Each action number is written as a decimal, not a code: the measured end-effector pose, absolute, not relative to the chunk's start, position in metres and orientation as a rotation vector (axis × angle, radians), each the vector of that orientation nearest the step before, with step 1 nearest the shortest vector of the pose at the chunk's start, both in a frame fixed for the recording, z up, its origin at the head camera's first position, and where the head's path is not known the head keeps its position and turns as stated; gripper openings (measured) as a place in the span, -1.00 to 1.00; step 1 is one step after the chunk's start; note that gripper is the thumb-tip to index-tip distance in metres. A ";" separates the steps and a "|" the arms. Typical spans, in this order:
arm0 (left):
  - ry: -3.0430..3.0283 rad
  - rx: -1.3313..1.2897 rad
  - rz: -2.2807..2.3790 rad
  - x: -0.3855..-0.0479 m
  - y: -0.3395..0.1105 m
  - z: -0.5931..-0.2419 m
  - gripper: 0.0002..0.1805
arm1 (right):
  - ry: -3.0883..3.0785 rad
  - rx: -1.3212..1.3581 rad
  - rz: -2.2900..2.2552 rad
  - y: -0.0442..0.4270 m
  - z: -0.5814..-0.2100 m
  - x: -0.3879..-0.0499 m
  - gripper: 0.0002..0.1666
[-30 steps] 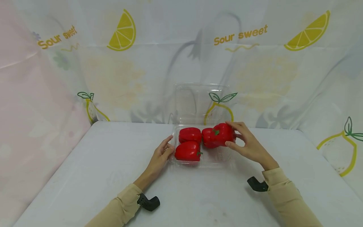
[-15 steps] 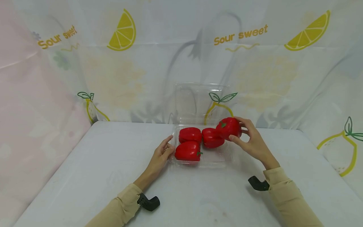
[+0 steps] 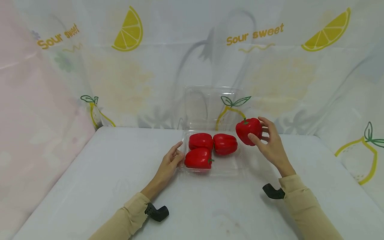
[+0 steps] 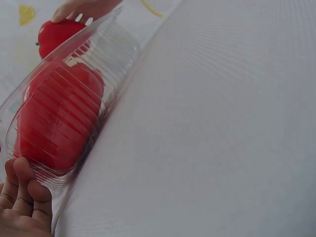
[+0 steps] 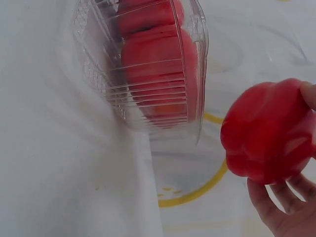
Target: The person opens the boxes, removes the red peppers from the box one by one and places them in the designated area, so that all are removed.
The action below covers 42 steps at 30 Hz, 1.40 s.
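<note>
The right hand, thumb and fingers curved wide, grips a red pepper, while the left hand, fingers relaxed, touches a clear container holding 3 peppers.

Right hand, partly out of view, grips a red pepper, held apart from the clear box. At least two more peppers show inside the box. Bench white; cloth beyond bears yellow curves.
</note>
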<state>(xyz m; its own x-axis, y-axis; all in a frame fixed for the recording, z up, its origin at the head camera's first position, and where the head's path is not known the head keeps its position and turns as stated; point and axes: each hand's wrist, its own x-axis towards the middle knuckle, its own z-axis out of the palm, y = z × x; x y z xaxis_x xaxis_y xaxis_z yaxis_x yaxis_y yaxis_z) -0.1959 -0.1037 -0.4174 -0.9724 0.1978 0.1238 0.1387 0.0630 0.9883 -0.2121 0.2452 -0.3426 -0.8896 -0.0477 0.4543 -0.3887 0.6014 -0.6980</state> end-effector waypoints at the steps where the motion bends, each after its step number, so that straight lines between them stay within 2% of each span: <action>1: 2.256 0.360 2.093 -0.196 -0.104 -0.417 -0.47 | -2.438 0.334 1.197 0.245 -0.342 -0.213 -0.20; 16: 2.258 0.351 2.100 -0.197 -0.106 -0.414 -0.46 | -2.484 0.092 1.212 0.252 -0.345 -0.223 -0.22; 23: 2.269 0.329 2.089 -0.195 -0.107 -0.415 -0.45 | -2.546 -0.036 1.268 0.252 -0.346 -0.226 -0.14; 30: 2.277 0.427 2.125 -0.196 -0.107 -0.419 -0.42 | -2.596 -0.126 1.301 0.253 -0.350 -0.231 -0.08; 42: 2.237 0.327 2.099 -0.194 -0.104 -0.415 -0.47 | -2.688 -0.221 1.274 0.259 -0.362 -0.241 -0.02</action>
